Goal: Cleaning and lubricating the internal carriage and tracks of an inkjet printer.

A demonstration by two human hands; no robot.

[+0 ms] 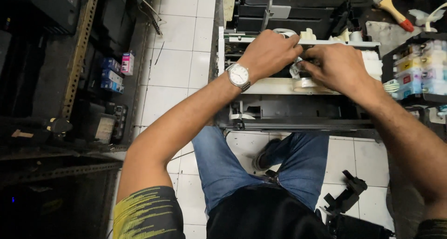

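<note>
The opened printer lies on its stand with the cover off and the insides bare, both hands deep in it, the left hand curled over the carriage area while the right hand pinches a small part there, with ink tanks just beside.

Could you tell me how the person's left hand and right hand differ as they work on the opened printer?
The left hand has a white-faced wristwatch at its wrist; the right hand's wrist is bare. The left hand reaches in from the lower left, fingers bent over the white top rail; the right hand comes from the right, lower down, above a tape roll. Both meet at the middle of the printer.
</note>
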